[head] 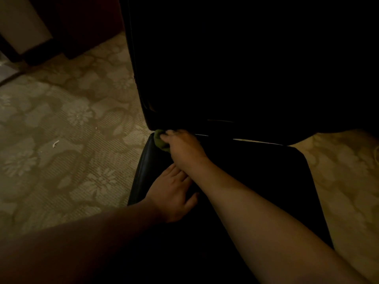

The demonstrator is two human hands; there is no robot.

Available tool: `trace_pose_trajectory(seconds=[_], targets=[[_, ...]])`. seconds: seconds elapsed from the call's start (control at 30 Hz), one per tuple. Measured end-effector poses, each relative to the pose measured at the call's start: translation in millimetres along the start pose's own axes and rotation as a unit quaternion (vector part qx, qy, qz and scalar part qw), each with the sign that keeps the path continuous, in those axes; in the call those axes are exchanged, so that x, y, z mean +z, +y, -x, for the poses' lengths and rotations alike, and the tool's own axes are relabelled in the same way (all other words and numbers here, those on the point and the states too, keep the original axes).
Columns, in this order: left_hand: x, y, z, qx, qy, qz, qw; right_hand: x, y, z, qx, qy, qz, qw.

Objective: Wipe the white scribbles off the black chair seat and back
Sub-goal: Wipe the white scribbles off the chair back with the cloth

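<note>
Lighting is dim; the black chair seat [256,181] and the chair back [225,68] show as near-uniform dark surfaces, and no white scribbles can be made out on either. The right hand [182,146] is at the seat's rear left corner, just below the lower left corner of the back. Its fingers are curled round a bunched green cloth [161,140], which protrudes to the left of the fingertips and sits against the seat at that corner. The left hand [172,195] lies on the seat near its left edge, fingers extended and relaxed, gripping nothing; its fingertips pass under the right wrist. A floral patterned carpet [61,130] lies under the chair, with a few pale scraps [55,143] on it.
</note>
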State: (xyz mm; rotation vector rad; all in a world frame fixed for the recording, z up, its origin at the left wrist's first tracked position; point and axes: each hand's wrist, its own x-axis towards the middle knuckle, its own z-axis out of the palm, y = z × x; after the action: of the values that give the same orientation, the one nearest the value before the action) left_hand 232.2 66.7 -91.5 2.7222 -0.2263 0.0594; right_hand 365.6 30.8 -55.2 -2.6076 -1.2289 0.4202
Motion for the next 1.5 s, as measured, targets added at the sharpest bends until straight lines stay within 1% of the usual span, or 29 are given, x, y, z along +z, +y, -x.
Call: trace_pose_trajectory(seconds=[0.07, 0.13, 0.27, 0.43, 0.53, 0.67, 0.9, 1.0, 1.07, 1.13, 1.2, 1.3, 1.37, 1.43, 1.5], targets=[[-1.7, 0.6, -1.9, -0.005, -0.004, -0.009, 1.0, -3.9, 10.2, 1.2, 0.01, 0.008, 0.0, 1.0], [-3.1, 1.5, -2.7, -0.017, -0.015, -0.014, 1.0, -6.2, 28.5, 7.9, 0.025, 0.019, 0.028, 0.999], [-3.5, 2.4, -3.5, -0.025, -0.025, -0.006, 0.999, -11.6, 76.0, 27.2, 0.078, 0.027, 0.046, 0.996], [-2.9, 1.9, -3.5, -0.028, -0.028, -0.006, 0.999, -34.4, 129.5, 60.4, 0.136, -0.024, 0.033, 0.99], [-0.2, 1.2, -3.1, -0.026, -0.025, -0.009, 0.999, -45.0, 171.1, 87.5, 0.189, -0.002, 0.042, 0.981], [-1.3, 1.5, -3.7, -0.021, -0.018, -0.02, 0.999, -59.5, 204.8, 120.5, 0.218, 0.023, 0.011, 0.976], [-1.5, 1.4, -4.7, -0.025, -0.031, -0.021, 0.999, -62.5, 231.4, 147.5, 0.243, 0.053, 0.01, 0.968], [-1.4, 2.0, -4.2, -0.025, -0.028, -0.023, 0.999, -56.3, 239.4, 156.6, 0.273, 0.09, 0.004, 0.958], [-1.9, 2.8, -4.3, -0.022, -0.03, -0.027, 0.999, -56.1, 238.2, 165.0, 0.326, 0.109, 0.004, 0.939], [-3.1, 4.2, -4.9, -0.023, -0.031, -0.032, 0.999, -52.1, 229.2, 171.8, 0.388, 0.13, -0.016, 0.912], [-4.7, 6.8, -4.4, -0.026, -0.037, -0.038, 0.998, -46.3, 208.8, 178.4, 0.404, 0.136, -0.029, 0.904], [-6.7, 8.1, -2.8, -0.029, -0.042, -0.046, 0.998, -34.2, 171.0, 190.7, 0.354, 0.125, -0.051, 0.926], [-10.2, 8.7, -1.7, -0.028, -0.052, -0.052, 0.997, -26.3, 138.2, 203.7, 0.305, 0.107, -0.031, 0.946], [-15.8, 11.3, -1.7, -0.031, -0.065, -0.051, 0.996, -15.2, 103.2, 217.8, 0.276, 0.097, -0.026, 0.956], [-24.9, 16.8, -0.8, -0.04, -0.087, -0.045, 0.994, -3.1, 68.1, 237.0, 0.265, 0.07, -0.041, 0.961]])
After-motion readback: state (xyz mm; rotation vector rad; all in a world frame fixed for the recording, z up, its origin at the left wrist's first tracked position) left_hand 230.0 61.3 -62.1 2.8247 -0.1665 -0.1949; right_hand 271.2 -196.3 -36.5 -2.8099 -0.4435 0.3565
